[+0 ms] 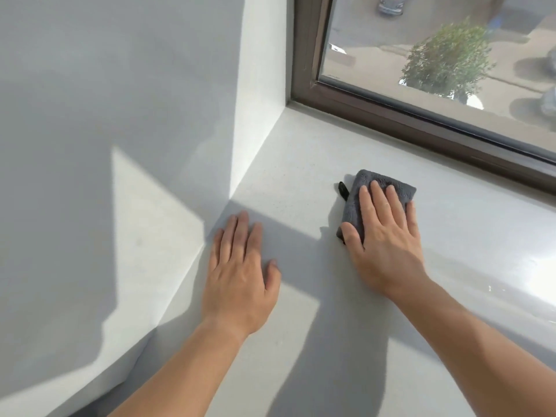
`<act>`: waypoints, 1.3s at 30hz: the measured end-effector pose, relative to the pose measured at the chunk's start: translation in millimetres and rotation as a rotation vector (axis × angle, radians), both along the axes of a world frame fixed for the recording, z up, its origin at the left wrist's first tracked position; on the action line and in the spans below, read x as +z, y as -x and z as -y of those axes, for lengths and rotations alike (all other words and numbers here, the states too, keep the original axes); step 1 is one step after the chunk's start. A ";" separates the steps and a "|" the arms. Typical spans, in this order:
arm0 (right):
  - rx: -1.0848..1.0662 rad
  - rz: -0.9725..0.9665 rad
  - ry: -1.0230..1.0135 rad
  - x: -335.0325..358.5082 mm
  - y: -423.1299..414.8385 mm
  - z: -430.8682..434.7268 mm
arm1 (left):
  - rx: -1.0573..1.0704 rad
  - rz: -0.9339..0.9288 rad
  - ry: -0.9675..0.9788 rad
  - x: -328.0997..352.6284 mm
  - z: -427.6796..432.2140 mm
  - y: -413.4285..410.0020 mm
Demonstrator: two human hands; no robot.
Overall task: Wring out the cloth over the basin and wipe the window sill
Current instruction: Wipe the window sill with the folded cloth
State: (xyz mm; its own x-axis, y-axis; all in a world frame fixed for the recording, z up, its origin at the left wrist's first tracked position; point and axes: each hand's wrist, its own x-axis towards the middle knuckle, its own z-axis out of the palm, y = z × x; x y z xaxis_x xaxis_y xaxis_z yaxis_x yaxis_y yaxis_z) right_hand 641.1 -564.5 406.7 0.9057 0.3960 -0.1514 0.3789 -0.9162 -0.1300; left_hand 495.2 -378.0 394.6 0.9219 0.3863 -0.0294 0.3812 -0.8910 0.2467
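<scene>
Cloth: you are pressing a folded grey cloth flat on the window sill, near the left corner and a little short of the window frame; a small black tab is sticking out at its left edge.

Right hand: you are laying it palm-down on the cloth, fingers spread and flat rather than curled, thumb along the cloth's left edge; it is pinning the cloth, not clamping it.

Left hand: you are resting it open and empty on the bare sill, close to the side wall, apart from the cloth.

Long axis: the cloth is lying lengthwise away from you toward the glass, in line with your right fingers.

Key relation: the cloth is sitting directly under your right hand, so that hand is doing the wiping; the unwiped run of sill appears to be stretching off to your right, and the corner to your left.

Basin: it is not showing in view.

Stage: you are likely working through the wiping part, the wringing judged done.
</scene>
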 end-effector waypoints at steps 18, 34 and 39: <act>-0.051 0.000 -0.025 -1.2 45.2 -43.1 | -0.023 0.035 0.081 6.4 3.9 55.5; 0.227 -0.085 -0.108 -3.6 64.3 -92.9 | -0.036 0.122 0.096 -3.9 1.3 53.7; 0.210 -0.091 -0.114 -8.3 68.1 -67.7 | 0.031 0.202 0.233 -1.7 -8.4 62.7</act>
State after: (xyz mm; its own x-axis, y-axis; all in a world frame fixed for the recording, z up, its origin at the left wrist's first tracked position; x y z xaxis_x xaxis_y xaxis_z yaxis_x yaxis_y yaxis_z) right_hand 573.0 -496.8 398.4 0.7867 0.5929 -0.1719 0.5410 -0.7963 -0.2706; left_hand 432.5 -369.6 392.9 0.9061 0.4184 0.0620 0.3296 -0.7904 0.5164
